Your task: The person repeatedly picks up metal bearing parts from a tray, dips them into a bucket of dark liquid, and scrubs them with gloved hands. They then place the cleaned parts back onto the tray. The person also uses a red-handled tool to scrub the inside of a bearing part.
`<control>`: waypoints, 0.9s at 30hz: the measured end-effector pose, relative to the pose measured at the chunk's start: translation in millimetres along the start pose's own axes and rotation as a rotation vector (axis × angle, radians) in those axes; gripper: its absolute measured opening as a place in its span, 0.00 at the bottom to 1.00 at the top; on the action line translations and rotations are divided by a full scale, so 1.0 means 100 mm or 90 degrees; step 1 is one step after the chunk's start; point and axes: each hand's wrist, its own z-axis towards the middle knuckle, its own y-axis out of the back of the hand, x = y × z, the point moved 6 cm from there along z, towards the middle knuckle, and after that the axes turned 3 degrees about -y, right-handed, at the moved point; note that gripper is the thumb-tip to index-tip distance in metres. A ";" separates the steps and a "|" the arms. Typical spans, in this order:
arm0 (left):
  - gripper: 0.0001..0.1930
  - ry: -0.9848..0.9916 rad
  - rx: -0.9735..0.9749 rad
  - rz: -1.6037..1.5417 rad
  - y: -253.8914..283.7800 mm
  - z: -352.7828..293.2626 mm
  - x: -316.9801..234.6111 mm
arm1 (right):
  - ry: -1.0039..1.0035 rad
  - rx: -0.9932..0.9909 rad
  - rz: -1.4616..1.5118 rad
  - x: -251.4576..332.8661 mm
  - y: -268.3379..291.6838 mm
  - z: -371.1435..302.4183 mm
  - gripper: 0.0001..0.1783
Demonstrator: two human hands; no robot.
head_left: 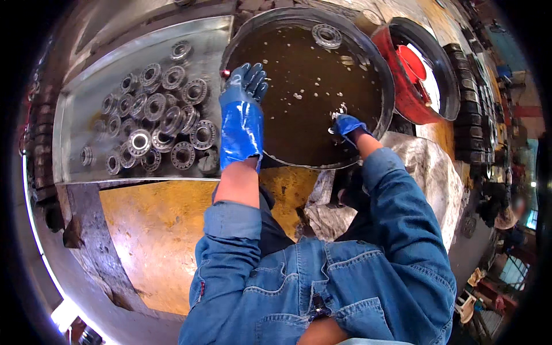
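Gloved work at a round tub [388,86] of brown liquid [282,115].
The left hand [246,80], fingers slightly spread, is above the tub's left edge; the right hand [348,124] meets the liquid, finger state impossible to tell. 1 bearing [317,35] sits near the far rim; others lie in a metal tray [77,126].

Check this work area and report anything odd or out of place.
Mostly one thing: a single bearing sits by the far rim of the round tub, apart from the many bearings heaped in the metal tray. Pale flecks dot the brown liquid too; whether foam or glints, I can't tell.
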 end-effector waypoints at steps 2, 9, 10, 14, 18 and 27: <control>0.22 0.035 0.094 -0.023 -0.55 -0.01 0.13 | -0.028 -0.102 -0.180 -0.88 -0.35 0.07 0.22; 0.21 0.025 0.051 -0.020 -0.23 -0.10 -0.07 | 0.075 -0.167 -0.349 -0.67 -0.69 0.28 0.14; 0.20 0.032 0.092 -0.032 -0.41 -0.11 -0.01 | 0.117 -0.162 -0.466 -1.04 -0.77 0.29 0.15; 0.20 0.021 0.013 -0.023 0.17 -0.08 -0.04 | 0.054 0.037 -0.266 0.04 -0.86 0.44 0.19; 0.19 0.068 -0.065 -0.041 0.19 -0.12 -0.08 | -0.007 0.085 -0.005 0.20 -1.09 0.67 0.28; 0.16 0.090 0.016 -0.093 0.01 0.04 0.06 | -0.069 -0.025 -0.210 -1.10 -1.43 1.18 0.19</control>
